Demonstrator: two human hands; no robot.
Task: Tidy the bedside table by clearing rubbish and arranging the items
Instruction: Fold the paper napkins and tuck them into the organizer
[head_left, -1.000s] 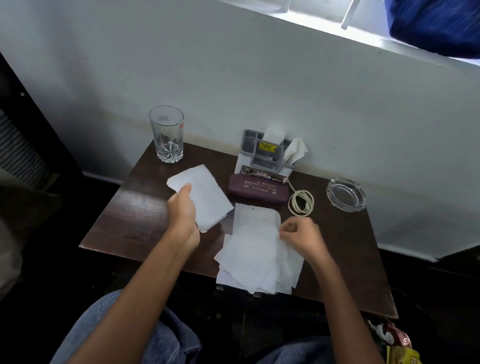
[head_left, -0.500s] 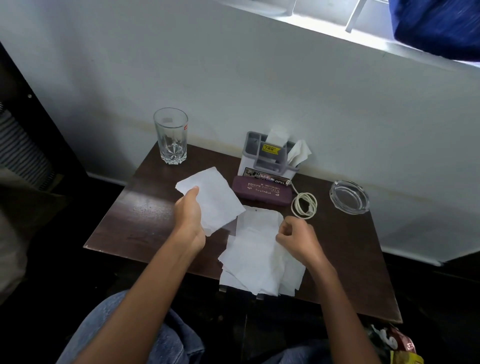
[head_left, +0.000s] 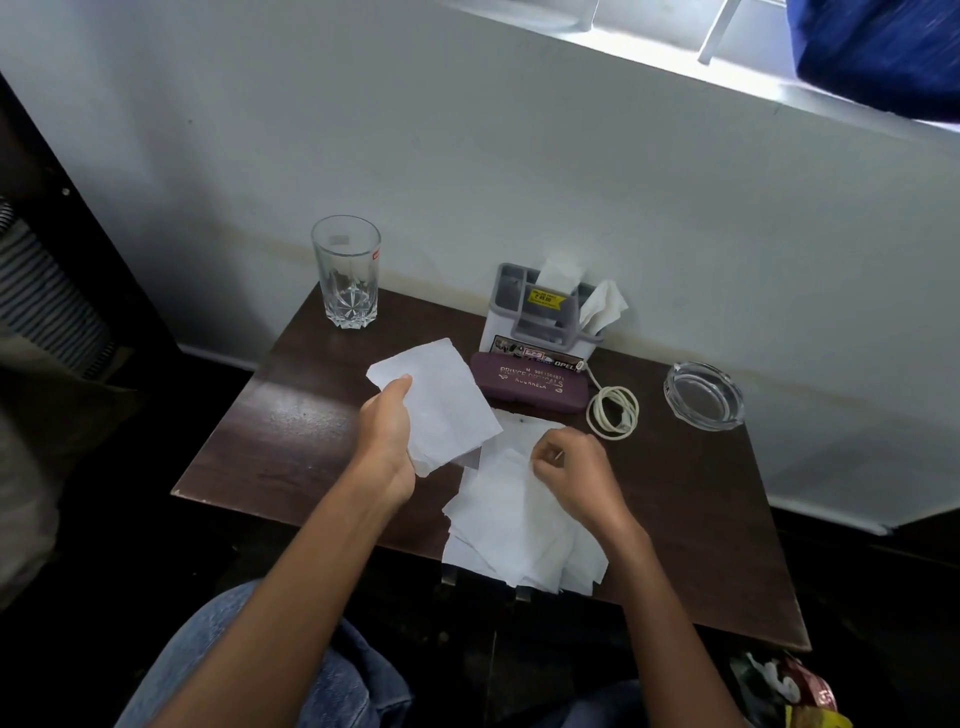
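Note:
My left hand holds a folded white tissue above the dark wooden bedside table, thumb on top of it. Over a loose pile of white tissues at the table's front edge is my right hand, fingers curled and pinching the top sheet near its far end. A grey organiser with tissues stuck in it stands at the back by the wall. In front of it lies a maroon spectacle case.
A clear drinking glass stands at the back left corner. A coiled white cable lies right of the case, and a glass ashtray sits near the right edge. Crumpled wrappers lie on the floor at lower right.
My right hand has slid left along the top sheet of the pile, lifting its far end. My left hand has barely moved with its tissue.

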